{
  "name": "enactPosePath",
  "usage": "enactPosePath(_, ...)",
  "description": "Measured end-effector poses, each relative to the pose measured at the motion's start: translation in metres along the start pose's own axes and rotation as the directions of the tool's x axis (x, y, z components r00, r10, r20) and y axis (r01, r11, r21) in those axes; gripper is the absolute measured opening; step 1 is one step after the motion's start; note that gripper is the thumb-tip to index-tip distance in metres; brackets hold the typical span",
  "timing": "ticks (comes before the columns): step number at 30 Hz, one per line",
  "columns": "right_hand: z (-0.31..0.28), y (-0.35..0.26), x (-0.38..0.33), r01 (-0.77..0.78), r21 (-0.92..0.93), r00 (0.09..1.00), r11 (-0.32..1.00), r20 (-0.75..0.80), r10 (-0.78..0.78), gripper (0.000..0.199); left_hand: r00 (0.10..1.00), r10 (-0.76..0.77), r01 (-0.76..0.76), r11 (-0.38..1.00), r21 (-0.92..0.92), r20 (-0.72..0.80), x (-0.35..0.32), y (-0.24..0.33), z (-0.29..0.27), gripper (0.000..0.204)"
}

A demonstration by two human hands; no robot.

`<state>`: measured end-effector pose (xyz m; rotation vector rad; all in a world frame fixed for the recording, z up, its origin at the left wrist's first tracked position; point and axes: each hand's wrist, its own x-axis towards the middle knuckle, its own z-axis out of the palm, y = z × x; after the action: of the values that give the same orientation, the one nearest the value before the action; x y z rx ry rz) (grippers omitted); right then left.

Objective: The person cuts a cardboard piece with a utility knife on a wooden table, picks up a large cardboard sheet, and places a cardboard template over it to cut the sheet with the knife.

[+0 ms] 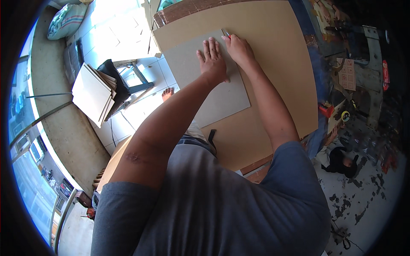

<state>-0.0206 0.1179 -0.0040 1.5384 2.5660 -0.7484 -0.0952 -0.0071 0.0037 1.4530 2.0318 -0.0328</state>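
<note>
A rectangular grey board (224, 100) lies on a larger tan sheet (284, 64) that covers the worktable. My left hand (212, 60) presses flat on the grey board with its fingers spread. Close beside it, at the board's far right corner, my right hand (240, 50) is closed around a slim pen-like tool (229, 36) with a red part. Most of that tool is hidden by my fingers, so its exact kind does not show. A short bent black strip (212, 136) rests near the sheet's edge closest to me.
Left of the table, a stack of pale boards (95, 94) sits on a stool. A stuffed sack (66, 20) stands at the far left. To the right are a red tape dispenser (326, 109), a yellow tape roll (345, 116) and a crouching person (341, 163). Another person's hands (329, 13) show at top right.
</note>
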Motion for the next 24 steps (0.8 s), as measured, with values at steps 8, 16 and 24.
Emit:
enactPosePath(8,-0.002,-0.002,0.000,0.026,-0.049,0.998,0.998,0.061,-0.022,0.053,1.000,-0.002,0.002,1.000,-0.007,-0.009,0.001,0.000,0.000,0.156)
enactPosePath(16,-0.013,-0.009,0.011,-0.005,-0.085,0.988,0.996,0.156,0.019,0.048,1.000,0.008,-0.008,1.000,-0.018,-0.012,0.001,-0.001,0.001,0.155)
enactPosePath(24,-0.015,0.007,-0.026,-0.002,-0.086,0.980,0.996,0.199,0.019,0.048,1.000,-0.031,0.031,1.000,-0.004,-0.001,0.004,0.001,0.004,0.156)
